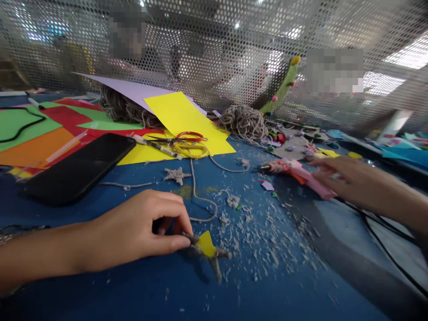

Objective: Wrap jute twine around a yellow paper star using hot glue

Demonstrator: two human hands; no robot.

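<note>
My left hand (157, 227) pinches one point of a small star (206, 243) between thumb and fingertips. Yellow card shows at the star's middle, and grey yarn wraps its points. My right hand (347, 180), blurred, hovers at the back end of a pink glue gun (296, 176), fingers stretched out and apart; whether they touch it is unclear. The glue gun lies with its metal tip pointing left. Beyond my left hand lies a second star (176, 175), covered in grey yarn. A loose strand of yarn (194, 187) curls between the hands.
Scissors (187, 142) and a marker (160, 147) lie on yellow paper (187, 111). A black phone (82, 169) rests on coloured sheets at left. Behind are yarn bundles (243, 122) and a perforated metal screen (214, 53). Fibre scraps (254, 236) litter the blue table; black cables (384, 240) run right.
</note>
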